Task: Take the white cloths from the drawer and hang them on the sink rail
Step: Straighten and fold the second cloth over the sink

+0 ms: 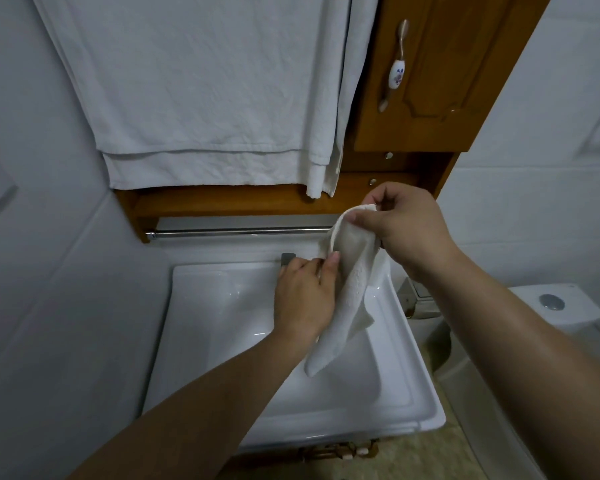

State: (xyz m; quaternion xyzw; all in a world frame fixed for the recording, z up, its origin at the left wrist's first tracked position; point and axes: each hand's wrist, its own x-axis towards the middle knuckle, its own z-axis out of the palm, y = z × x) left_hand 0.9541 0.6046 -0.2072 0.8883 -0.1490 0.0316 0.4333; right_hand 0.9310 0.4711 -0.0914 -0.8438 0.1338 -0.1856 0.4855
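A small white cloth [352,289] hangs over the white sink [201,306], its lower end dangling above the basin. My right hand [406,230] pinches the cloth's top edge, just in front of the right end of the chrome rail [239,232]. My left hand [303,296] grips the cloth's left side with thumb and fingers, lower down. The rail runs under a wooden shelf and its bare length stretches to the left. The drawer is hidden below the sink's front edge.
Two large white towels [194,98] hang above the rail from the top of the frame. A wooden cabinet door [437,71] with a ceramic handle is at upper right. A dark faucet tip [287,258] sits behind my left hand. A toilet tank [561,306] stands at right.
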